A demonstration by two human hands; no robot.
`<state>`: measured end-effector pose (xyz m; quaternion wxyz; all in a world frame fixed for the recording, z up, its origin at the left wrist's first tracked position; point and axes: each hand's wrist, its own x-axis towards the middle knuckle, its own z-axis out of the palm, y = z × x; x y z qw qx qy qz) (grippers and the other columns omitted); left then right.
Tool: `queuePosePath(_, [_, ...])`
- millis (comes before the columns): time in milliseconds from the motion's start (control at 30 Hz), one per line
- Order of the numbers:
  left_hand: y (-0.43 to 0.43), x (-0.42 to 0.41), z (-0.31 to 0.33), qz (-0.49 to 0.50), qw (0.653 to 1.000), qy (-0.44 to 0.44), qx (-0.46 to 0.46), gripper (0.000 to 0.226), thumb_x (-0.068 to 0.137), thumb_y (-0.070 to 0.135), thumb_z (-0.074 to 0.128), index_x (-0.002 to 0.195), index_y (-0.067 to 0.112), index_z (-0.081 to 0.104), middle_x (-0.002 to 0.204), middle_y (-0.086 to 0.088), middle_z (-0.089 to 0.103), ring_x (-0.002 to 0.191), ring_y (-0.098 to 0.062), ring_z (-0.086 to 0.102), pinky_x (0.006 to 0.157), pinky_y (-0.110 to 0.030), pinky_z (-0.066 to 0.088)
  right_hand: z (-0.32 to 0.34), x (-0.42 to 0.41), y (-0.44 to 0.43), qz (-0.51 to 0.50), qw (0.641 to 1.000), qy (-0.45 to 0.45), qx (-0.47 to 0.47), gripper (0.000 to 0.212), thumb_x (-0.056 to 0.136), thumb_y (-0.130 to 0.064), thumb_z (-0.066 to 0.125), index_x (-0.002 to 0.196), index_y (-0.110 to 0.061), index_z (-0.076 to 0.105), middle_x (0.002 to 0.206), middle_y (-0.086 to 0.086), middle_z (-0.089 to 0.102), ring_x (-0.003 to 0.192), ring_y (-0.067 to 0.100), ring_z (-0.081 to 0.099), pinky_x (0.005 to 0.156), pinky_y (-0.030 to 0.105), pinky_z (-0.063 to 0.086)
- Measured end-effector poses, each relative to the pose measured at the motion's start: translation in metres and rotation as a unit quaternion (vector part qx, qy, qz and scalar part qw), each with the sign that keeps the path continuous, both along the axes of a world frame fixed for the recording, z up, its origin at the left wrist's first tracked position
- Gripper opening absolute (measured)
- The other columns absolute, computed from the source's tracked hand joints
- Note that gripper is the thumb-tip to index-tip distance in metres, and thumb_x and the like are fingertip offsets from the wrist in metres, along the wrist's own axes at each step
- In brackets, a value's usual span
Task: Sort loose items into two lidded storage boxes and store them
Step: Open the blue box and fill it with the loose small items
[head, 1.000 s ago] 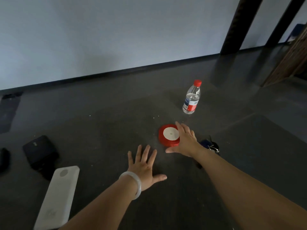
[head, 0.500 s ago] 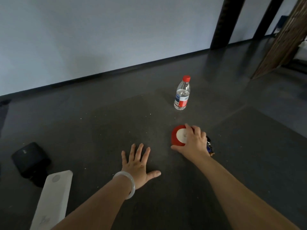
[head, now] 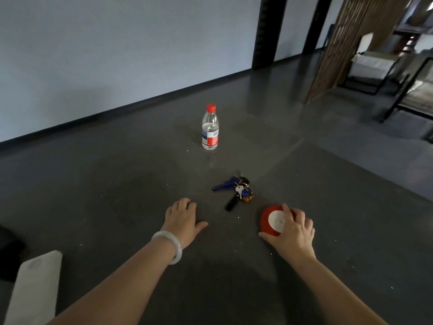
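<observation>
On the dark grey floor (head: 105,184), at the lower left corner, a long white slab (head: 32,285) was laid flat, and a black thing (head: 9,252) beside it was cut off by the edge; what either was could not be told.

The left hand (head: 182,219) was rested palm down on the floor, fingers loosely bent, thumb spread, nothing held in it. The right hand (head: 293,231) was closed over a roll of ribbon (head: 269,221): the fingers were curled across its top and far rim, and the thumb was set against its near left edge.

A clear plastic bottle (head: 210,127) with a red cap and a red, white and blue label was stood upright well beyond both hands.

The roll was seen as a flat round disc, with red ribbon wound about a white card face that had a small hole at its middle. It was held low at the floor, right of the left hand.

A bunch of keys (head: 236,190), with blue heads, a black fob and a brown charm, was spread on the floor between the hands and just beyond them.

A pale bangle (head: 169,246) was worn on the left wrist.
</observation>
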<state>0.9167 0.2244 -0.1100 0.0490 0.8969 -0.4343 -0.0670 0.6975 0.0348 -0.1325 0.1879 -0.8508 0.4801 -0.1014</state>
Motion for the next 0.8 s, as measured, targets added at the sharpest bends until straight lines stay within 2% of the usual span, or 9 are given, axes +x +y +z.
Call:
queuePosePath(133, [-0.060, -0.026, 0.005, -0.064, 0.996, -0.009, -0.062, 0.071, 0.087, 0.057, 0.056, 0.141, 0.015, 0.035, 0.140, -0.004, 0.033, 0.130, -0.023, 0.035, 0.108, -0.039, 0.036, -0.005, -0.010, 0.001, 0.001, 1.000, -0.009, 0.002, 0.114, 0.059, -0.072, 0.072, 0.150, -0.030, 0.018, 0.144, 0.000, 0.023, 0.129, 0.028, 0.026, 0.110, 0.046, 0.027])
queuePosePath(267, [-0.107, -0.037, 0.006, -0.073, 0.995, 0.000, -0.061, 0.077, 0.082, 0.058, 0.062, 0.142, 0.020, 0.033, 0.140, -0.005, 0.030, 0.130, -0.026, 0.033, 0.106, -0.041, 0.037, -0.007, -0.010, 0.001, 0.003, 1.000, -0.018, -0.001, 0.115, 0.058, -0.074, 0.071, 0.149, -0.032, 0.015, 0.146, -0.001, 0.021, 0.131, 0.027, 0.024, 0.111, 0.047, 0.026])
queuePosePath(333, [-0.122, -0.034, 0.002, -0.064, 0.997, 0.007, -0.033, 0.086, 0.081, 0.060, 0.063, 0.148, 0.025, 0.023, 0.149, -0.006, 0.019, 0.138, -0.030, 0.023, 0.110, -0.046, 0.033, -0.010, -0.010, 0.000, 0.002, 1.000, -0.017, -0.006, 0.115, 0.058, -0.074, 0.071, 0.148, -0.032, 0.014, 0.146, -0.001, 0.021, 0.131, 0.027, 0.023, 0.111, 0.046, 0.026])
queuePosePath(433, [-0.139, -0.025, -0.006, -0.055, 0.997, 0.043, 0.037, 0.098, 0.081, 0.065, 0.059, 0.150, 0.043, -0.007, 0.159, 0.001, -0.013, 0.146, -0.037, -0.002, 0.115, -0.057, 0.015, -0.015, -0.010, -0.002, 0.000, 1.000, -0.021, -0.013, 0.115, 0.057, -0.076, 0.070, 0.149, -0.032, 0.014, 0.147, -0.001, 0.021, 0.132, 0.026, 0.023, 0.111, 0.046, 0.025])
queuePosePath(500, [-0.147, -0.019, -0.008, -0.058, 0.994, 0.050, 0.073, 0.095, 0.081, 0.069, 0.055, 0.146, 0.050, -0.013, 0.160, 0.002, -0.015, 0.145, -0.040, -0.002, 0.114, -0.058, 0.012, -0.016, -0.009, -0.003, 0.004, 0.999, -0.028, -0.015, 0.115, 0.057, -0.076, 0.069, 0.149, -0.032, 0.014, 0.147, -0.001, 0.021, 0.132, 0.026, 0.022, 0.112, 0.046, 0.024])
queuePosePath(567, [-0.149, -0.017, -0.009, -0.066, 0.994, 0.028, 0.077, 0.083, 0.085, 0.066, 0.051, 0.147, 0.050, -0.001, 0.159, 0.000, 0.001, 0.141, -0.040, 0.014, 0.111, -0.054, 0.021, -0.014, -0.009, -0.004, 0.005, 0.999, -0.029, -0.014, 0.115, 0.058, -0.075, 0.070, 0.149, -0.030, 0.016, 0.147, -0.001, 0.023, 0.132, 0.027, 0.023, 0.112, 0.047, 0.024])
queuePosePath(633, [-0.144, -0.021, -0.007, -0.072, 0.996, -0.013, 0.050, 0.067, 0.089, 0.059, 0.050, 0.145, 0.044, 0.016, 0.150, -0.004, 0.019, 0.128, -0.035, 0.032, 0.103, -0.048, 0.032, -0.013, -0.008, -0.003, 0.003, 1.000, -0.027, -0.014, 0.114, 0.059, -0.074, 0.070, 0.149, -0.029, 0.017, 0.147, 0.000, 0.024, 0.132, 0.028, 0.024, 0.112, 0.047, 0.024])
queuePosePath(700, [-0.134, -0.028, -0.003, -0.080, 0.996, -0.032, 0.018, 0.056, 0.091, 0.051, 0.053, 0.138, 0.037, 0.028, 0.138, -0.005, 0.026, 0.118, -0.030, 0.039, 0.096, -0.042, 0.041, -0.011, -0.008, -0.002, 0.001, 1.000, -0.025, -0.011, 0.114, 0.059, -0.074, 0.070, 0.149, -0.029, 0.016, 0.146, 0.000, 0.024, 0.133, 0.028, 0.024, 0.112, 0.047, 0.024])
queuePosePath(800, [-0.112, -0.045, 0.006, -0.104, 0.995, -0.003, -0.003, 0.048, 0.092, 0.039, 0.058, 0.130, 0.031, 0.031, 0.128, -0.006, 0.029, 0.107, -0.023, 0.046, 0.085, -0.036, 0.050, -0.007, -0.007, 0.000, 0.001, 1.000, -0.022, -0.003, 0.114, 0.060, -0.074, 0.070, 0.149, -0.028, 0.016, 0.147, 0.001, 0.024, 0.133, 0.029, 0.025, 0.112, 0.047, 0.024])
